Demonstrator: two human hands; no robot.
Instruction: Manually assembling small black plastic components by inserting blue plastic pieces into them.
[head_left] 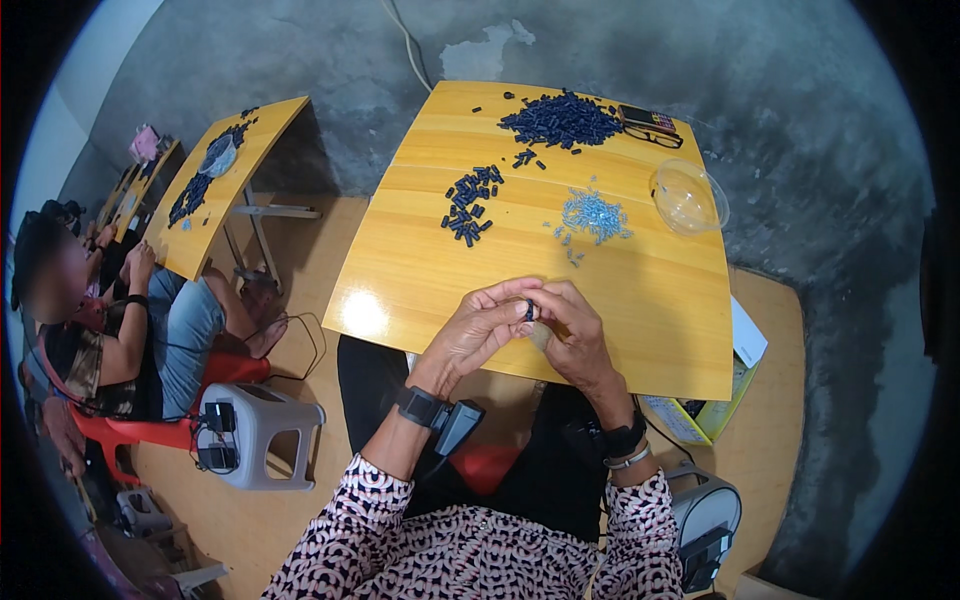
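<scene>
My left hand [470,333] and my right hand [578,342] meet over the near edge of the yellow wooden table [400,270]. Between their fingertips is a small dark cylindrical piece [529,311], mostly covered by the fingers; both hands appear to pinch it. Beyond them, a loose group of dark blue cylindrical pieces [468,205] lies to the left. To the right is a scatter of small pale blue, clear-looking pieces [594,215]. A large heap of the dark pieces [560,120] sits at the far edge.
A clear round plastic bowl [690,197] stands at the table's right edge. Eyeglasses [655,136] and a keypad phone [648,120] lie far right. Beneath that side is a yellow-green box [728,405]. Leftward, a person [120,310] sits at another table [262,135], near a grey stool [262,430].
</scene>
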